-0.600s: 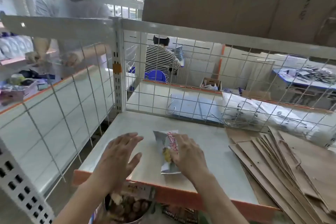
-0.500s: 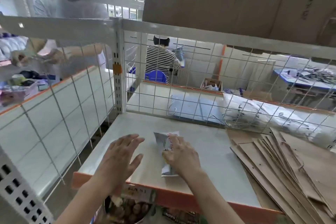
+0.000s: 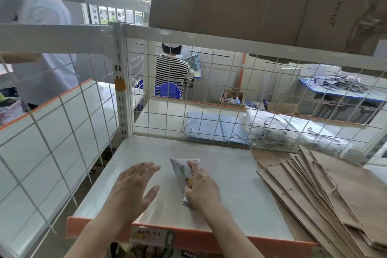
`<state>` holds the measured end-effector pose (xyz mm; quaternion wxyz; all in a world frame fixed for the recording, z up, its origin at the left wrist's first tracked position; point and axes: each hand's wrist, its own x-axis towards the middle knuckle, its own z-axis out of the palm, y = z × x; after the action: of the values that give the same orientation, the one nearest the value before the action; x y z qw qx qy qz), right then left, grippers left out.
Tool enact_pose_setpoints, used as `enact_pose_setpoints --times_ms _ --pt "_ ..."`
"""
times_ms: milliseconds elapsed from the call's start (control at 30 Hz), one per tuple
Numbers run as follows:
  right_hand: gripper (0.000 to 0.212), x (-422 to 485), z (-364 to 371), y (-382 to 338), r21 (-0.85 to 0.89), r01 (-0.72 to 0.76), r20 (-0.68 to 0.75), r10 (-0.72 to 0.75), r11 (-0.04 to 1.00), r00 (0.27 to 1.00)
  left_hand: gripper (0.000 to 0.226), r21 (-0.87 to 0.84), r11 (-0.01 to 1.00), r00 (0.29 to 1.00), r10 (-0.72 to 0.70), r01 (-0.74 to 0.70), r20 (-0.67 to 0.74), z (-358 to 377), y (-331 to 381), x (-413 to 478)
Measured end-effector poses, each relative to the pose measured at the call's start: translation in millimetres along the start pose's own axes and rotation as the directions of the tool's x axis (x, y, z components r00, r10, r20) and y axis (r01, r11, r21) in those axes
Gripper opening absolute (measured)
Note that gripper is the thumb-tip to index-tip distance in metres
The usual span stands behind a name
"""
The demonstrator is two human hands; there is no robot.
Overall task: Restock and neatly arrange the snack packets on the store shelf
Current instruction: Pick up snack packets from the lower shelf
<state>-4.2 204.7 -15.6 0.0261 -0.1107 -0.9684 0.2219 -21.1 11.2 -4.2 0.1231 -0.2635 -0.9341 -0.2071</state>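
Since half a second ago, the right hand (image 3: 201, 190) has slid toward the near end of the snack packet (image 3: 182, 168). Its fingers now curl over the packet's lower half and grip it, with the forefinger stretched along the printed face. The packet has barely shifted. It lies lengthwise on the white shelf board (image 3: 230, 184), its far end pointing at the wire mesh back (image 3: 209, 90). The left hand (image 3: 134, 186) is much where it was, just to the left of the packet and apart from it, fingers spread and relaxed, holding nothing. Whether its palm touches the board cannot be told.

Well to the right of the packet lies a fanned stack of brown paper bags (image 3: 335, 195), overhanging the board's front. Nearer than the packet runs the board's orange front edge (image 3: 100, 226), with a handwritten price label (image 3: 148, 236) stuck on it. Beyond the packet, behind the mesh, flat blue carrier bags (image 3: 213, 128) rest on another board. Farther beyond, a person in a striped shirt (image 3: 171, 69) sits on a blue stool (image 3: 167, 91), back turned. Above the packet, a large cardboard box (image 3: 251, 2) sits on the upper shelf.
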Motion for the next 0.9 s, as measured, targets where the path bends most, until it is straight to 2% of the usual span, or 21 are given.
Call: enact_pose_setpoints --times_ms 267,367,467,567,667,833,900 --pt "0.061 -45 -51 23 -0.030 0.081 -0.116 -0.084 0.996 0.990 0.040 0.051 0.984 0.984 0.174 -0.173 -0.030 3 17 1" --pt "0.058 -78 -65 38 -0.032 0.064 -0.166 -0.068 0.997 0.984 0.050 0.022 0.975 0.974 0.223 -0.222 -0.037 7 30 1" --pt "0.055 -112 -74 55 0.018 -0.016 -0.201 0.019 1.000 0.979 0.039 0.030 0.945 0.945 0.325 -0.324 -0.039 13 47 2" --pt "0.064 -149 -77 77 0.048 -0.131 -0.215 0.138 0.990 0.967 0.047 -0.018 0.924 0.923 0.383 -0.383 0.025 21 71 -2" --pt "0.063 -189 -79 100 0.083 -0.233 -0.255 0.246 0.969 0.935 0.049 -0.083 0.903 0.901 0.428 -0.423 0.073 31 96 -9" --pt "0.067 -261 -91 127 0.112 -0.422 -0.372 0.432 0.900 0.822 0.040 -0.181 0.804 0.809 0.585 -0.567 0.061 55 148 -16" --pt "0.065 -290 -98 137 0.135 -0.481 -0.423 0.489 0.866 0.763 0.047 -0.206 0.762 0.769 0.637 -0.614 0.062 61 174 -21"
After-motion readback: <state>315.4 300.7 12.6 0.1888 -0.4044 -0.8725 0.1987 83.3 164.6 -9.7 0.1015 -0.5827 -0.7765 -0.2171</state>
